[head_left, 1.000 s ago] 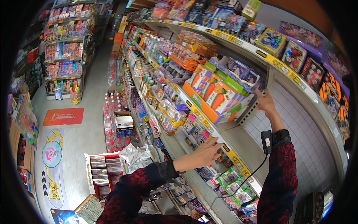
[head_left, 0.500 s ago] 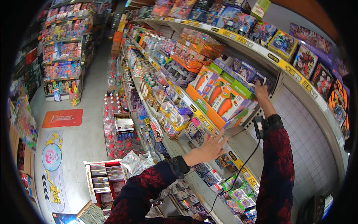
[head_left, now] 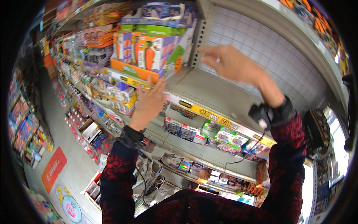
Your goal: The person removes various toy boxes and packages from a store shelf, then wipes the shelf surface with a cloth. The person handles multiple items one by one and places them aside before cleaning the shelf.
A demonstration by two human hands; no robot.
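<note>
Carrot boxes (head_left: 149, 56) stand in an orange tray (head_left: 130, 70), upper left of the frame. The left hand (head_left: 151, 102), fingers spread, is by the tray's front; the blurry right hand (head_left: 233, 65), fingers loose, is above the gray shelf (head_left: 209, 91), upper right.

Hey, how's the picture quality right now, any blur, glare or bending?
Head view: the right hand is smeared, the left hand less so; head view: the upper-right shelf edge bows toward the rim; head view: a white patch at far right looks overexposed, and the corners are black.
</note>
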